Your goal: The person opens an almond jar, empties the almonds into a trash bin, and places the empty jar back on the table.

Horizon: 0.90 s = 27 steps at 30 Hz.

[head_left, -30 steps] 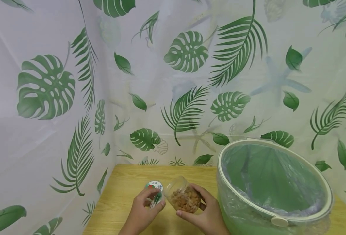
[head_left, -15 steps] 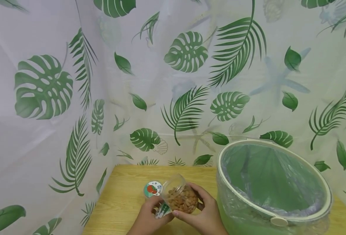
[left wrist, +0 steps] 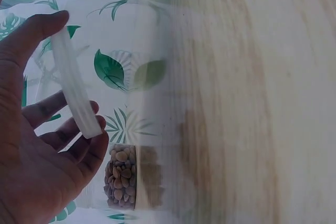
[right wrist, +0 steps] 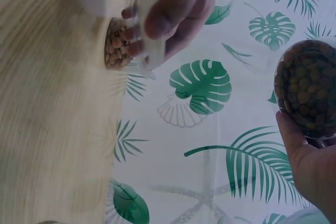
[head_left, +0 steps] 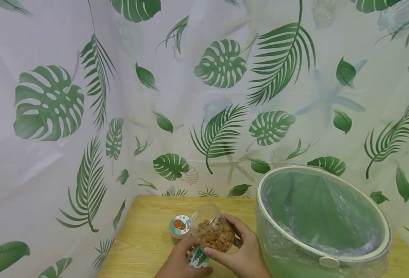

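My right hand grips a transparent jar, partly filled with small brown pieces that look like nuts or dried fruit. This jar is tilted to the left and its mouth has no lid on it. Just below the mouth, my left hand holds a round lid with a green leaf print. In the left wrist view the lid is edge-on between thumb and fingers. The right wrist view shows the tilted jar on the right and the lid apart from it.
A second jar, its lid printed with red fruit, stands upright behind my left hand on the wooden table. A large green bin with a plastic liner and cream rim is at the right. Leaf-patterned sheeting walls the back and left.
My left hand has moved right and down with the lid, turning its printed face into view. The second jar shows more. The jar in my right hand has barely moved.
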Tool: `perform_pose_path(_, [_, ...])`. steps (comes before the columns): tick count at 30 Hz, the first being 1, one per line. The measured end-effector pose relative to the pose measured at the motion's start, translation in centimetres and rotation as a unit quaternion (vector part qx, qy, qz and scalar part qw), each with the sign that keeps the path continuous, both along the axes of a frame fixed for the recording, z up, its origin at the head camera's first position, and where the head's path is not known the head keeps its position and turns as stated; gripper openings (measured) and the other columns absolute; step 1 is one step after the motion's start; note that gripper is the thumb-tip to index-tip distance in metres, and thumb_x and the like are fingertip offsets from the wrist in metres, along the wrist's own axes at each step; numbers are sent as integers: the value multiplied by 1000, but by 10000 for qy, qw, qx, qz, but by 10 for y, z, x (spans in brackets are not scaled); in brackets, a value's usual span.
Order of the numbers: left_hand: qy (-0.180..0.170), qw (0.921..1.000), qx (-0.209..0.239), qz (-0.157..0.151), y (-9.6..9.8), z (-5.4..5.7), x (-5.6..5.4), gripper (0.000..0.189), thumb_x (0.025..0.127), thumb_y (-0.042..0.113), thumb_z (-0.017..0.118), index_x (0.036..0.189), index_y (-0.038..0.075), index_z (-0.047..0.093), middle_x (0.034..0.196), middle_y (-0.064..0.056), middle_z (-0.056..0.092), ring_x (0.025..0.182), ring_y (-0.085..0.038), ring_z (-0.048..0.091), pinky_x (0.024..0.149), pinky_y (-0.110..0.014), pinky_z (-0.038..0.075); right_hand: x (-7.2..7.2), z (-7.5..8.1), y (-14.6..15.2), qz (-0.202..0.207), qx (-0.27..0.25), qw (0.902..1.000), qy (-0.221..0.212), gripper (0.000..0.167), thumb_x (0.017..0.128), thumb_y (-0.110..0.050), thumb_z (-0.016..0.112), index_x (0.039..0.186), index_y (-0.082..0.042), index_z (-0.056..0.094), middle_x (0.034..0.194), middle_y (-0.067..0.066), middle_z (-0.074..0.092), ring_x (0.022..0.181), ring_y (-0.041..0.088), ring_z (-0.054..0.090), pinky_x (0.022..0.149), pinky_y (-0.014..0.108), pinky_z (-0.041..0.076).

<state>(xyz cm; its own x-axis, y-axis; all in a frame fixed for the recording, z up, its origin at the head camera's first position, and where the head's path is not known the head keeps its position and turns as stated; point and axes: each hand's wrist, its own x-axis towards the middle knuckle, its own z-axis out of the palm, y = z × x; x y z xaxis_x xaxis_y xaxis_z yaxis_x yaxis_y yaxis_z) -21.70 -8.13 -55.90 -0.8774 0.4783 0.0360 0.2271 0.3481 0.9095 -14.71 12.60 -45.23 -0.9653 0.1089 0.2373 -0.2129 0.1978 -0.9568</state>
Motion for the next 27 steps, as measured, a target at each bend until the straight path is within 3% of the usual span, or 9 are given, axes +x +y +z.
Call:
perform_pose_path(5, [-308, 9992, -21, -255, 0, -6, -4, 59, 77, 41, 97, 130, 38, 71, 140, 4, 60, 121, -22, 62, 98, -40, 59, 1, 3, -1, 24, -62, 10000, 73, 77, 70, -23, 102, 138, -26, 66, 134, -1, 70, 121, 24, 69, 89, 31, 63])
perform_pose_path(7, [-280, 9989, -85, -375, 0, -9, -6, 60, 78, 40, 97, 131, 38, 71, 146, 1, 58, 128, -28, 61, 103, -48, 58, 2, 4, -2, 35, -91, 9999, 100, 77, 71, -22, 102, 139, -25, 66, 134, 1, 69, 120, 25, 69, 88, 31, 64])
perform_pose_path(11, [228, 9968, -271, -711, -1, -15, -13, 67, 81, 39, 95, 141, 38, 67, 166, -2, 44, 152, -37, 44, 118, -61, 45, 3, 6, -4, 9, -53, 9999, 129, 78, 71, -23, 102, 140, -24, 66, 135, 2, 69, 120, 27, 70, 87, 32, 65])
perform_pose_path(15, [750, 9912, -636, -890, -2, -21, -16, 72, 80, 32, 95, 145, 22, 67, 159, -18, 47, 144, -49, 46, 110, -69, 47, 6, 10, -5, 20, -52, 9999, 145, 79, 71, -23, 102, 141, -24, 65, 136, 3, 68, 121, 27, 70, 88, 31, 64])
perform_pose_path(17, [827, 9889, -877, -867, -3, -22, -16, 72, 79, 29, 96, 143, 14, 67, 146, -18, 55, 132, -44, 52, 103, -66, 52, 7, 12, -5, 12, -69, 9998, 160, 80, 71, -22, 102, 142, -22, 64, 136, 3, 68, 122, 28, 70, 89, 31, 64])
perform_pose_path(21, [756, 9866, -1180, -831, -2, -24, -16, 66, 78, 26, 97, 136, 10, 69, 122, -4, 55, 110, -20, 47, 90, -41, 52, 10, 17, -4, -104, -93, 9997, 202, 84, 70, -20, 102, 144, -19, 62, 137, 5, 68, 123, 31, 70, 90, 31, 64])
perform_pose_path(24, [747, 9868, -1145, -872, -2, -26, -17, 63, 79, 26, 97, 134, 11, 70, 117, 1, 53, 103, -11, 42, 85, -29, 45, 11, 21, -4, -175, -108, 9996, 197, 85, 70, -20, 102, 144, -17, 62, 137, 6, 68, 123, 32, 70, 90, 31, 64])
perform_pose_path(27, [772, 9875, -1030, -911, -2, -28, -17, 60, 78, 23, 97, 130, 10, 71, 116, 2, 52, 102, -6, 40, 85, -26, 41, 12, 25, -4, -182, -85, 9996, 204, 84, 70, -20, 102, 144, -18, 62, 137, 5, 68, 123, 31, 70, 90, 31, 64])
